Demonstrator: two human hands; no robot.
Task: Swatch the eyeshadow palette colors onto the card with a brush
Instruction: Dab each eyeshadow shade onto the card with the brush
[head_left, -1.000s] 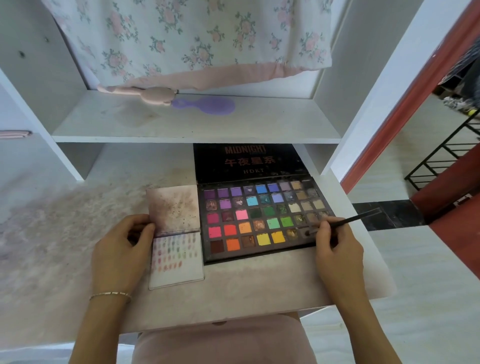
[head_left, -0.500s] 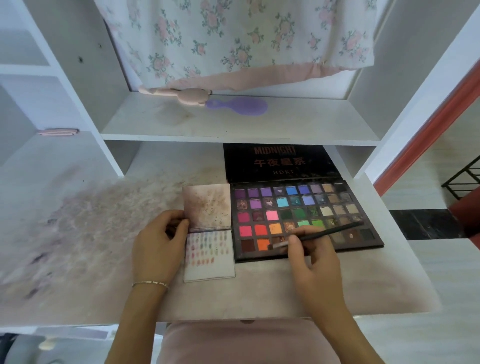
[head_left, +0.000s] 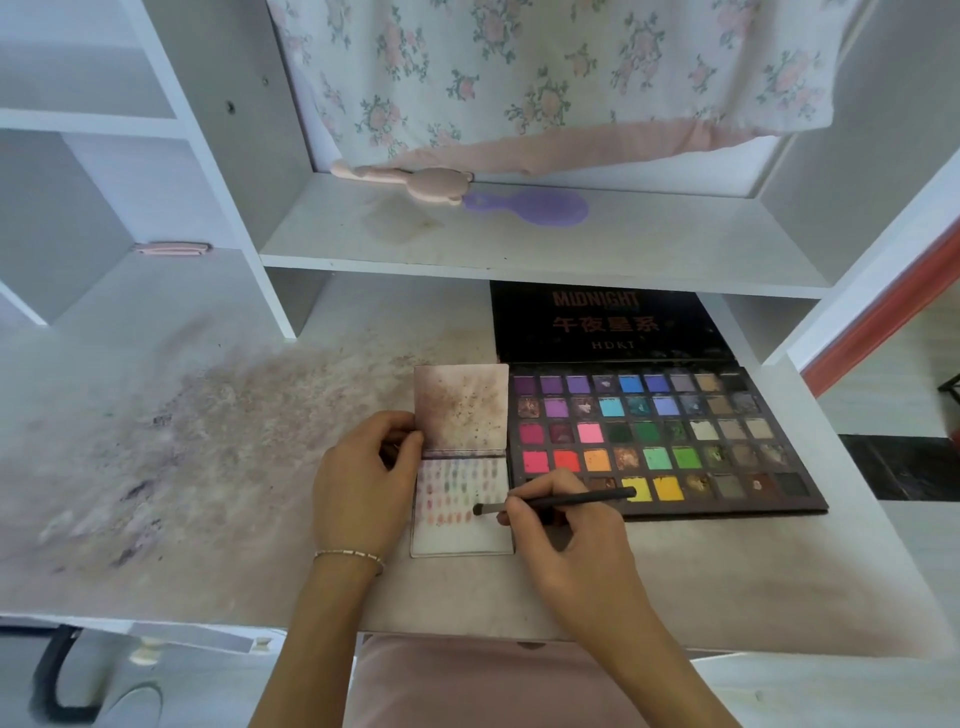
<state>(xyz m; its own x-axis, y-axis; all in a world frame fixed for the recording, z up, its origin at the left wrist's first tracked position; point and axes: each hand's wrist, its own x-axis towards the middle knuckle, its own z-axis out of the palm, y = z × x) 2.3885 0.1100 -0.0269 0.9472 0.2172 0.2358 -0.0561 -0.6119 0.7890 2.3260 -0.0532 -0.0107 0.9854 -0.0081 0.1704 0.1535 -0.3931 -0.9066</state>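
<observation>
An open eyeshadow palette (head_left: 727, 447) with several rows of coloured pans lies on the desk, its black lid propped up behind. Left of it sits a small white card (head_left: 457, 535) with rows of faint colour swatches and a stained flap folded up above. My left hand (head_left: 363, 483) holds the card's left edge, thumb against the fold. My right hand (head_left: 561, 525) pinches a thin black brush (head_left: 566, 501), whose tip rests on the card's right side beside the lowest row of swatches.
The desk top (head_left: 208, 457) is smeared with powder stains at the left. A shelf above holds a pink brush (head_left: 415, 182) and a purple hairbrush (head_left: 530, 208). A floral cloth (head_left: 519, 78) hangs behind. The desk's front edge is near my lap.
My right hand has carried the brush left from the palette's bottom-right pans across to the card. My left hand has stayed on the card. The view has shifted to the left.
</observation>
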